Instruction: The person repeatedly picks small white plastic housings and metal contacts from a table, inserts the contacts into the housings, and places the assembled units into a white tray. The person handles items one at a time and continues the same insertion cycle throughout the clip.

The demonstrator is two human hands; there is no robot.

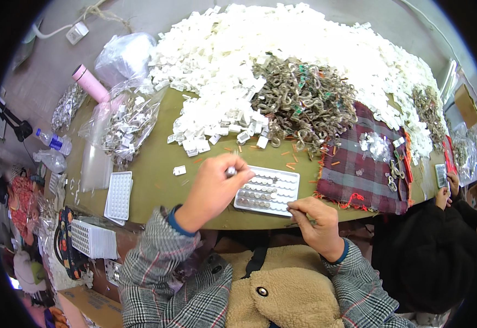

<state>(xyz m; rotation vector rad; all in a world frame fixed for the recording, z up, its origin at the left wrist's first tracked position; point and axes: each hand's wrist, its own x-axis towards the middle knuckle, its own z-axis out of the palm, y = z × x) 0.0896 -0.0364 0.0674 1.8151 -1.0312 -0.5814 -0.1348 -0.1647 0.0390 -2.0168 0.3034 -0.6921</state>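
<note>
A white plastic tray [282, 186] with rows of small round wells lies on the table in front of me. Small silvery round pieces fill many wells on its left and middle. Above the tray's left edge, my left hand [212, 188] is closed in a pinch around a small shiny metal piece [231, 171]. My right hand [319, 224] is at the tray's lower right corner, thumb and forefinger pressed together; what sits between them, if anything, is too small to make out. One white plastic piece [179, 170] lies left of my left hand.
A heap of white plastic pieces [211, 60] covers the table's far side, with tangled grey-brown strands [304, 104] before it. A plaid cloth [337, 180] bears clear bits and scissors. At left are a pink bottle [90, 82] and stacked trays [93, 239]. A person [419, 251] works at right.
</note>
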